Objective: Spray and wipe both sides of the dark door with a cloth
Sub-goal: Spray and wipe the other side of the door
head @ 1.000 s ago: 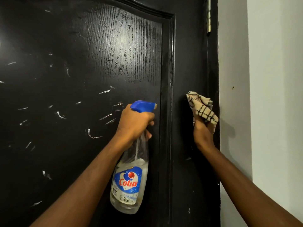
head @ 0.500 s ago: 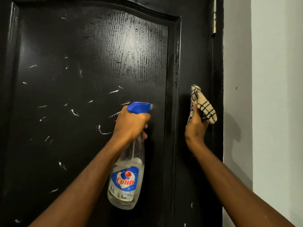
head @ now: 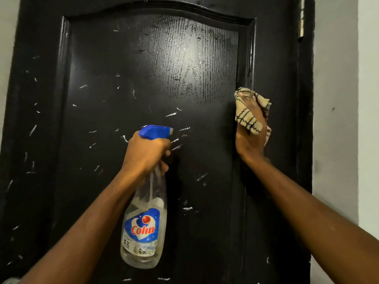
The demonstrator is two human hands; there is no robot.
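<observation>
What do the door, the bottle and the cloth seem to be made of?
Door: probably wood, painted glossy black; vertical grain shows under the sheen.
Bottle: likely clear plastic; the body is see-through, the spray head blue.
Cloth: soft woven fabric, beige with dark lines; it crumples into folds.

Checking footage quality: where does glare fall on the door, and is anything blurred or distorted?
Head view: glare streaks the door high up, exposing grain; the cloth in the right hand looks slightly blurred; the spray bottle label is sharp; the door's side edges lean from wide-angle distortion.
</observation>
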